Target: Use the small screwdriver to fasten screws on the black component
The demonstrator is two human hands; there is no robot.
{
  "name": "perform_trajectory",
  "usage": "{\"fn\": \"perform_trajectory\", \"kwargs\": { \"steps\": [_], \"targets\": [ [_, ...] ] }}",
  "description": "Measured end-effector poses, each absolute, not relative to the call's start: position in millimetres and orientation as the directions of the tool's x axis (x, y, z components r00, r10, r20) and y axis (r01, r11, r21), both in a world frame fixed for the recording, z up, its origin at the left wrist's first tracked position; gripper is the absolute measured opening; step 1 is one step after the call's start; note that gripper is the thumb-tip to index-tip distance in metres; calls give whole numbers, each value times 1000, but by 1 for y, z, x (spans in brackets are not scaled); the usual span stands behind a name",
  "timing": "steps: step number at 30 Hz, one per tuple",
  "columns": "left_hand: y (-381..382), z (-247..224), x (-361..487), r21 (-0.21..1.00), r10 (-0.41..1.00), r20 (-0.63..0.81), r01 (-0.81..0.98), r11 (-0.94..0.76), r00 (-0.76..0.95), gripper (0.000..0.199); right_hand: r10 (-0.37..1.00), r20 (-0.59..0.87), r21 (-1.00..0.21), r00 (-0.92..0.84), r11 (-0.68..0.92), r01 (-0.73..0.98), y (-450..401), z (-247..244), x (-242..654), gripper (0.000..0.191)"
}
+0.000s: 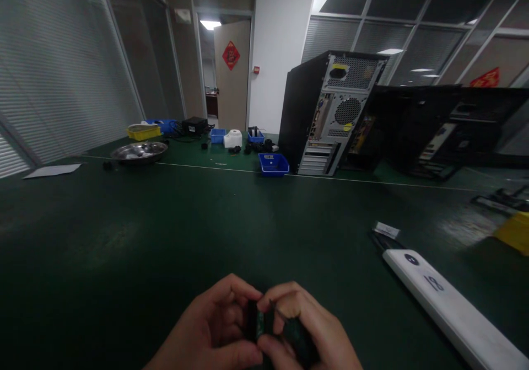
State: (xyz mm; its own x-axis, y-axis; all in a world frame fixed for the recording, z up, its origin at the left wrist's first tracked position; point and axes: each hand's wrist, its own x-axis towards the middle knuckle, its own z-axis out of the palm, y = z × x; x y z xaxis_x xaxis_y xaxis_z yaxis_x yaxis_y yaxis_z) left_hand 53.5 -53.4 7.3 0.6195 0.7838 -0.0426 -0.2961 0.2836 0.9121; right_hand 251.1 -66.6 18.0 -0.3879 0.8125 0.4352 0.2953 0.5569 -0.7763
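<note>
At the bottom centre, a small dark piece with a green edge like a circuit board [260, 323] is pinched between my two hands. My left hand [219, 326] is closed on its left side, thumb below and index finger above. The fingertips of my right hand [308, 320] press on its right side, with the fingers bent. Another dark, greenish shape [298, 338] shows under the curled right fingers; its kind cannot be made out. Both hands are just above the dark green tabletop [206, 226], and the fingers hide much of the piece.
A white power bank-like bar [450, 304] marked 18 lies at the right. Farther back stand a black computer tower [308, 111], a blue tray [274, 165], a metal bowl [139, 153] and a yellow basket [144, 132]. A yellow container [514, 232] is at the right edge.
</note>
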Motion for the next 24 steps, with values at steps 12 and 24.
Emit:
{"fn": "perform_trajectory", "kwargs": {
  "steps": [12, 24],
  "targets": [
    [-54, 16, 55, 914, 775, -42, -289, 285, 630, 34, 774, 514, -720, -370, 624, 304, -68, 16, 252, 33],
    [-59, 7, 57, 930, 844, -107, -248, 272, 526, 38, 763, 528, -725, -373, 633, 271, -69, 13, 253, 26]
  ]
}}
